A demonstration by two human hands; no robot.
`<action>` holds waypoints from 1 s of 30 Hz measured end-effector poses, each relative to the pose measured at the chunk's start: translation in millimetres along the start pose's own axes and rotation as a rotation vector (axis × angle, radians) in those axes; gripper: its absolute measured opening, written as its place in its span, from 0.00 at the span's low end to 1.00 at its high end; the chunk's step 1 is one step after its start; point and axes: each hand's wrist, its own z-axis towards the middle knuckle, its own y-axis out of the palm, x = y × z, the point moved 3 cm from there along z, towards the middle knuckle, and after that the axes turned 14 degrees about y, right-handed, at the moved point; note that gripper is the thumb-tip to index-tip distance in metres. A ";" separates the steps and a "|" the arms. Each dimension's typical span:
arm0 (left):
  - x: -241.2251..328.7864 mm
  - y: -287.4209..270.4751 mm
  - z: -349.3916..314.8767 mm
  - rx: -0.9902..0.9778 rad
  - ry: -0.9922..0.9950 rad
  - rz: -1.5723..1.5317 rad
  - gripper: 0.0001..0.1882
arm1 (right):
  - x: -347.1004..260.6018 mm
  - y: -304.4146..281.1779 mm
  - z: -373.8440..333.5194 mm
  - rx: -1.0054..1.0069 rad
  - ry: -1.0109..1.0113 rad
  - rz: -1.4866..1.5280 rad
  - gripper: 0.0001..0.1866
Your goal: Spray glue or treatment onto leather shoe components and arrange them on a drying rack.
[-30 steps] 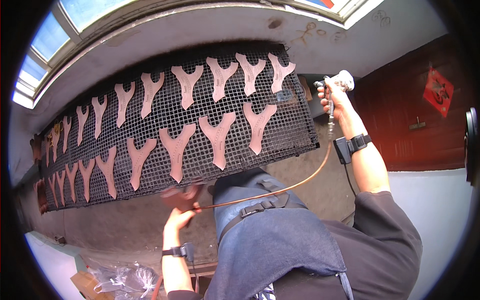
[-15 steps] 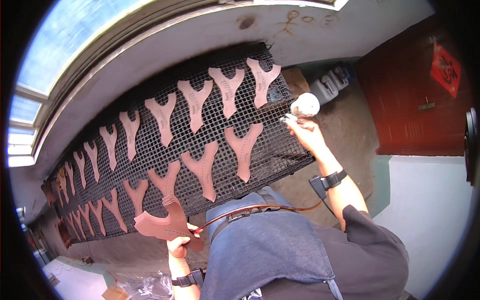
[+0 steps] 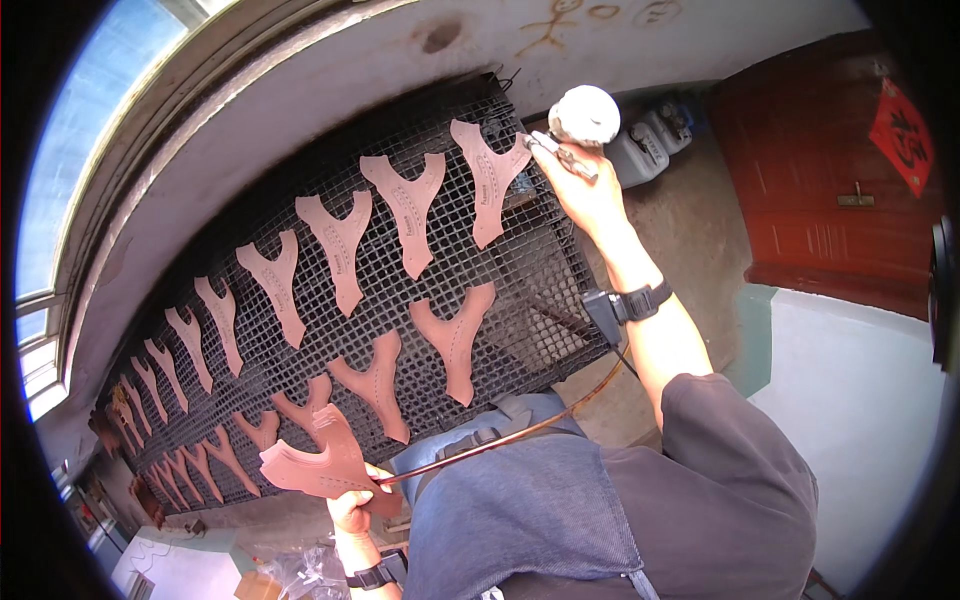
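My right hand (image 3: pixel 592 200) grips a spray gun (image 3: pixel 566 158) with a round white cup (image 3: pixel 586 115). The gun's nozzle is close to the right arm of a pinkish-brown Y-shaped leather piece (image 3: pixel 488 190) in the far row. My left hand (image 3: pixel 350 513) is closed round a stack of similar leather pieces (image 3: pixel 322 466), held near the rack's front edge. A reddish-brown hose (image 3: pixel 520 437) runs from by my left hand across my blue apron toward my right arm. Several Y-shaped pieces lie in two rows on a black mesh rack (image 3: pixel 535 275).
White plastic jugs (image 3: pixel 640 152) stand on the floor beyond the rack's right end. To the right are a dark red door (image 3: pixel 800 190) and a pale wall (image 3: pixel 850 390). Clear plastic wrap (image 3: pixel 305 570) and a cardboard box (image 3: pixel 257 586) lie at the lower left.
My right hand and the spray gun have moved farther away, up to the far row's rightmost piece. The view has shifted; my left hand still holds the stack.
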 end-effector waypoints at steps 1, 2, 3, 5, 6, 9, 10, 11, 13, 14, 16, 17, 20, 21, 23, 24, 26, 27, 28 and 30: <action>-0.9 2.4 1.3 0.010 -0.009 0.002 0.23 | -3.3 1.6 6.3 0.005 -0.017 -0.008 0.18; -1.2 4.8 3.0 0.008 -0.012 -0.007 0.23 | -5.7 4.0 12.7 0.010 -0.025 -0.019 0.19; -1.2 5.8 4.5 0.022 -0.028 0.008 0.23 | -7.1 6.2 16.4 0.010 -0.047 -0.019 0.20; -1.2 7.2 5.7 0.031 -0.047 0.013 0.23 | -3.3 11.5 18.6 -0.078 -0.005 0.008 0.20; -0.8 7.1 6.2 0.032 -0.057 0.019 0.23 | -0.4 13.6 16.9 -0.111 -0.003 0.022 0.20; 0.3 5.5 7.4 0.038 -0.066 0.038 0.23 | 13.9 10.8 8.9 -0.113 0.045 -0.039 0.20; 0.5 4.8 7.6 0.044 -0.059 0.045 0.24 | 18.7 8.2 7.5 -0.093 0.064 -0.052 0.20; 0.5 4.8 8.2 0.036 -0.047 0.048 0.24 | 23.1 5.5 7.6 -0.070 0.082 -0.065 0.20; -0.4 4.7 8.1 0.044 -0.060 0.057 0.24 | 27.3 0.8 17.5 -0.049 0.069 -0.095 0.22; -0.8 5.7 8.4 0.029 -0.053 0.048 0.24 | 27.7 0.1 25.3 -0.038 0.058 -0.101 0.22; -2.6 7.0 7.9 0.030 -0.082 0.069 0.24 | 25.3 0.7 39.5 0.027 -0.003 -0.078 0.21; -3.7 8.0 7.2 0.026 -0.091 0.072 0.24 | 24.1 1.8 46.1 0.041 -0.009 -0.076 0.21; -5.9 9.6 2.3 0.058 -0.102 0.094 0.24 | 16.5 6.4 60.9 0.066 -0.025 -0.037 0.21; -6.5 10.2 0.7 0.063 -0.088 0.085 0.24 | 12.9 8.8 62.0 0.053 -0.048 -0.014 0.21; -8.2 12.7 -2.6 0.062 -0.054 0.050 0.24 | 3.5 13.7 66.6 0.016 -0.047 0.027 0.21; -9.4 12.9 -4.8 0.085 -0.066 0.058 0.24 | -1.0 17.1 70.0 -0.022 -0.009 -0.005 0.21; -9.7 14.5 -8.5 0.085 -0.065 0.041 0.24 | -12.7 25.5 75.4 -0.040 -0.019 -0.021 0.22; -9.7 14.6 -9.9 0.101 -0.072 0.057 0.24 | -17.8 31.0 76.7 -0.057 -0.045 -0.008 0.22; -9.9 14.9 -10.9 0.102 -0.069 0.061 0.24 | -22.8 37.8 79.9 -0.084 -0.047 -0.012 0.23; -10.3 15.3 -13.0 0.109 -0.063 0.061 0.24 | -28.7 51.3 83.9 -0.139 -0.052 -0.021 0.24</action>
